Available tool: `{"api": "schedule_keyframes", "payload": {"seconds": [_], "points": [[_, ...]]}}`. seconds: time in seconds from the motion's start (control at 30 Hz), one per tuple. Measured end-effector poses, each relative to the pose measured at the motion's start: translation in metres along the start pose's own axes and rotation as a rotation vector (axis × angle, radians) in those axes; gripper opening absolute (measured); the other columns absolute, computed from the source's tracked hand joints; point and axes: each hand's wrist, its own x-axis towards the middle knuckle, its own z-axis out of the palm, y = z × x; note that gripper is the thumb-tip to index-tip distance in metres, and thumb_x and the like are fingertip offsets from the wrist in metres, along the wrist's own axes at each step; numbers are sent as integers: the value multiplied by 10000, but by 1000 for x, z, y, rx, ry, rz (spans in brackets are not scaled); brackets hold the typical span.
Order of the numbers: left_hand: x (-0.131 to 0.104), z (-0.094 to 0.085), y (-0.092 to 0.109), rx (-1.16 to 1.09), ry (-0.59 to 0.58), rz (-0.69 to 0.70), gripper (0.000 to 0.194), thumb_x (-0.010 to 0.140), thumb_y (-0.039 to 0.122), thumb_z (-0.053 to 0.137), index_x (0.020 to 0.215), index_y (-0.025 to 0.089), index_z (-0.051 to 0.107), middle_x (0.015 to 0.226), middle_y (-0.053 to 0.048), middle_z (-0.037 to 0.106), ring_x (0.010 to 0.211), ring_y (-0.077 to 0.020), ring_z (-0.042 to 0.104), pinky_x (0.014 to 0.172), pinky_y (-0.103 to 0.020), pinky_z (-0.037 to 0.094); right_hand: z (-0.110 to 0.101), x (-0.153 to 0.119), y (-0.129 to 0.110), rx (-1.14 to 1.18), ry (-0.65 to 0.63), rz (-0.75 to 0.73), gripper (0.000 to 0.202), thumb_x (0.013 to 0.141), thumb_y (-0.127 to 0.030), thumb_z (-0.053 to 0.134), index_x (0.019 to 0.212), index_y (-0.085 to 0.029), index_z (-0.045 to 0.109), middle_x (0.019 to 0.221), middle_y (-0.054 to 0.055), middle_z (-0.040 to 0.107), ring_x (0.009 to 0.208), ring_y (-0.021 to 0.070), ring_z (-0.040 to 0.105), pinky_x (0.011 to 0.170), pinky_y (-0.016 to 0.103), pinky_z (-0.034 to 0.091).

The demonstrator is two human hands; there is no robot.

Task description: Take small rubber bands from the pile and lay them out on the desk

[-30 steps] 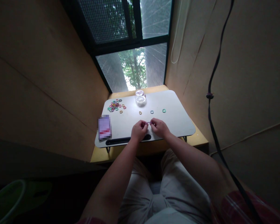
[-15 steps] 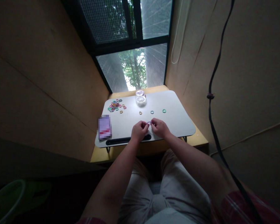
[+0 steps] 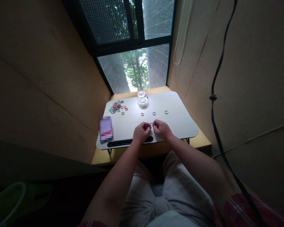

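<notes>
Both hands meeting over table [image 3: 180, 123]: left hand [image 3: 141, 132] and right hand [image 3: 162, 129] pinching small purple band [image 3: 151, 124] between fingertips. Loose bands [image 3: 117, 107] lying far left.

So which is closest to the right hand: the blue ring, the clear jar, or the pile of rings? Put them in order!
From the right hand:
1. Blue ring, just beyond the fingers.
2. Clear jar, farther back, middle of the table.
3. Pile of rings, far left corner.
</notes>
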Motion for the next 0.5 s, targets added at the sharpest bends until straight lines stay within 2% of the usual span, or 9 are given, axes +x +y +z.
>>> {"api": "schedule_keyframes", "payload": {"seconds": [0.5], "points": [[-2, -4, 7, 38, 15, -5, 178, 812, 372, 592, 831, 203, 646, 716, 8, 677, 617, -115, 602, 597, -230, 427, -1, 0, -1, -39, -29, -8, 83, 808, -224, 512, 779, -202, 587, 689, -1, 591, 613, 138, 489, 585, 251, 317]]}}
